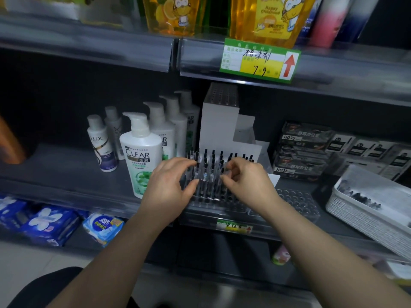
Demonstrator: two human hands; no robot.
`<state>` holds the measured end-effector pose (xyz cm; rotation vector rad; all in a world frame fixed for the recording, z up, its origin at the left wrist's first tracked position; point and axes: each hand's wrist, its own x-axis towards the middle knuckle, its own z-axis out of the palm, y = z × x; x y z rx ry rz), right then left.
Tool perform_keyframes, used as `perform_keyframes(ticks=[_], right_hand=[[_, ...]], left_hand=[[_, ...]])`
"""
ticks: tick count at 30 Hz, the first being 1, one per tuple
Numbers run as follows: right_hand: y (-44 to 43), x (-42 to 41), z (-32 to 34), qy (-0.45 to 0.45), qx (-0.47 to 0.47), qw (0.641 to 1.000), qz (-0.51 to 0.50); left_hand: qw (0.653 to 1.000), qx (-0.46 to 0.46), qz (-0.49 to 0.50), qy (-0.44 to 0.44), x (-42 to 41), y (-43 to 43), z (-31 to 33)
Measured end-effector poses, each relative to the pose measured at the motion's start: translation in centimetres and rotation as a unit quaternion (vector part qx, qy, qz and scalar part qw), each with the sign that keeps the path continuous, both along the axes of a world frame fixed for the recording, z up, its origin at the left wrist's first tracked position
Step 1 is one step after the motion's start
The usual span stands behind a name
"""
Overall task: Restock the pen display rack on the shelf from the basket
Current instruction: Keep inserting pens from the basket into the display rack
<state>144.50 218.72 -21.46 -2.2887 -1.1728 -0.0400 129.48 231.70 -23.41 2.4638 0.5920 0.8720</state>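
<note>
A clear plastic pen display rack (pixel 298 200) sits at the front of the middle shelf, with several black-capped pens (pixel 211 172) standing upright in its holes. My left hand (pixel 169 183) is at the rack's left side, its fingers curled among the pens. My right hand (pixel 246 176) is at the right side, thumb and fingers pinching at the pens. Which pens each hand holds is hard to tell. The rack's right part shows bare holes. A white woven basket (pixel 364 215) with several dark pens inside rests on the shelf at the right.
A large CLEAR shampoo pump bottle (pixel 140 156) stands just left of the rack, with more bottles behind it. A white stepped display box (pixel 220 125) is behind the rack. Black HQ35 boxes (pixel 300 152) are stacked at the right. The upper shelf edge (pixel 255 58) overhangs.
</note>
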Motion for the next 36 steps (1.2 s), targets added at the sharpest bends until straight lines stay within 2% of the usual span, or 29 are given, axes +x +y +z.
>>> perform_keyframes(ticks=[8,18,28,33,36], right_hand=[[-4.6,1.0,2.0,-0.082,-0.019,0.996,-0.001],[-14.8,5.3,3.6,-0.076,-0.092,0.988,-0.094],[-27.7,10.4,5.5,-0.021,-0.095,0.966,-0.240],[-32.2,12.5,5.4,0.040,-0.067,0.954,-0.288],[-33.8,13.9,4.9,0.070,-0.046,0.949,-0.303]], left_hand=[[1.000,0.015,-0.015,0.016,2.0,-1.2,2.2],[0.994,0.025,-0.102,0.018,9.0,-7.8,5.4],[0.975,0.023,-0.214,0.046,17.5,-18.0,5.8],[0.962,-0.025,-0.260,0.081,22.1,-21.8,6.1],[0.944,-0.123,-0.275,0.136,25.6,-23.8,6.1]])
